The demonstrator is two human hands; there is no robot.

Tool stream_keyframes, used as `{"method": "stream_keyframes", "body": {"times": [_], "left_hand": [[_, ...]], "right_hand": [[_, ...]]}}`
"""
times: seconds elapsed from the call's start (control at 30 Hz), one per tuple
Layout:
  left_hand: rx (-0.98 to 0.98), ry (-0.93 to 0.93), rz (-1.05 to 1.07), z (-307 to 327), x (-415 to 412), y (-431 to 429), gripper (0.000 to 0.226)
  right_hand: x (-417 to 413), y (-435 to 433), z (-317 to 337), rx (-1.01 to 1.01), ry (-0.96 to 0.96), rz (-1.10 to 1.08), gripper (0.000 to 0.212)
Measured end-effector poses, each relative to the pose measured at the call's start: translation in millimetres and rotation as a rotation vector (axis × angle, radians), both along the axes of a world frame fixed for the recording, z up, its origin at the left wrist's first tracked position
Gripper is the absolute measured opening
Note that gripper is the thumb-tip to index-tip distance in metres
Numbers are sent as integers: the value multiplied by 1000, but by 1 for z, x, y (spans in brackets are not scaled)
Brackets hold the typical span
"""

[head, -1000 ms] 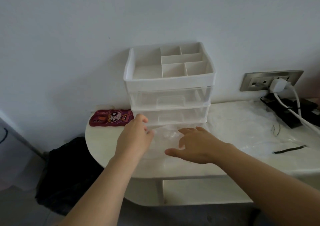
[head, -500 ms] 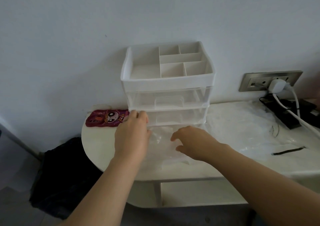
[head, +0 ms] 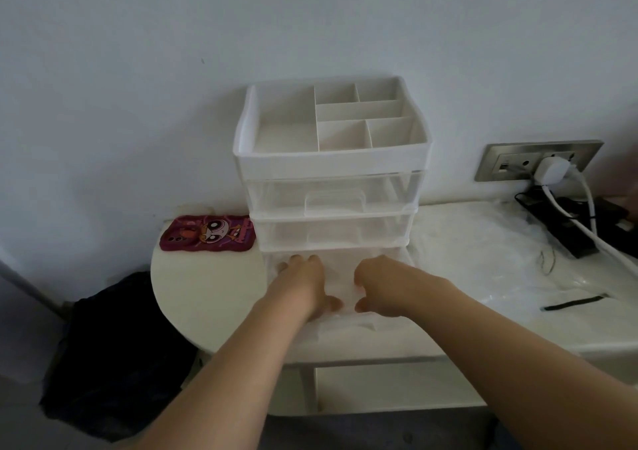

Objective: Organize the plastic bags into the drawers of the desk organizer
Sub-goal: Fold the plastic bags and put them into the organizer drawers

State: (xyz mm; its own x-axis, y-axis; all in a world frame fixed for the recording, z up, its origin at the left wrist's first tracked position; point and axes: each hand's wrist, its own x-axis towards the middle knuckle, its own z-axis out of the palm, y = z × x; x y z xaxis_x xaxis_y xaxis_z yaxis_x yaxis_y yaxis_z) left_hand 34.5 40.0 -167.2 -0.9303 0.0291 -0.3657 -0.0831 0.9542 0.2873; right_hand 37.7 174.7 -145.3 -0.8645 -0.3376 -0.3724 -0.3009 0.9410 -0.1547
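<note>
Leans over a white tabletop [head: 207,297] with both bare arms stretched forward. Faces the desk organizer [head: 331,159], set at the back edge against the wall: open tray with dividers on top, two clear drawers shut beneath it, and the bottom drawer [head: 397,256] drawn out toward the front edge.

Reaches into that drawer with both hands. Lays the left hand [head: 300,284] flat, fingers straight and pointing at the wall, thumb out to the right, palm down on a clear plastic bag [head: 340,278]. Sets the right hand [head: 386,284] just beside it, knuckles up, fingers bent down into the drawer with the tips out of sight, thumb aimed at the left thumb. Cannot tell whether pinching the bag there or only pushing on it. Leaves a narrow strip of the bag showing between the two hands, inside the drawer, hard to trace, clear on clear.

Has more crumpled plastic bags [head: 483,253] spread over the right half of the tabletop, just beside the organizer. Has a red pouch [head: 209,234] with a cartoon face at the back left edge, close against the organizer's left side.

Toward the back right corner: a wall socket [head: 511,163] with a white plug [head: 552,171] in it, a white cable [head: 587,232] running over a black adapter [head: 566,239]. Near the front edge on the right, a thin black strip [head: 574,303] on the plastic. Below the rounded left end, on the floor, a dark bundle [head: 114,353].
</note>
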Motion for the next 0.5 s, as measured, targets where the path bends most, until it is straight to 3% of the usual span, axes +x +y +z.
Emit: {"method": "stream_keyframes", "body": {"times": [0.27,0.5], "left_hand": [[-12,-52,-36,-2,-1,-5,74],[92,222,-134,8,19,-15,37]], "right_hand": [[-5,10,5,-44,7,-10,38],[5,57,40,-373,258,-75,15]]}}
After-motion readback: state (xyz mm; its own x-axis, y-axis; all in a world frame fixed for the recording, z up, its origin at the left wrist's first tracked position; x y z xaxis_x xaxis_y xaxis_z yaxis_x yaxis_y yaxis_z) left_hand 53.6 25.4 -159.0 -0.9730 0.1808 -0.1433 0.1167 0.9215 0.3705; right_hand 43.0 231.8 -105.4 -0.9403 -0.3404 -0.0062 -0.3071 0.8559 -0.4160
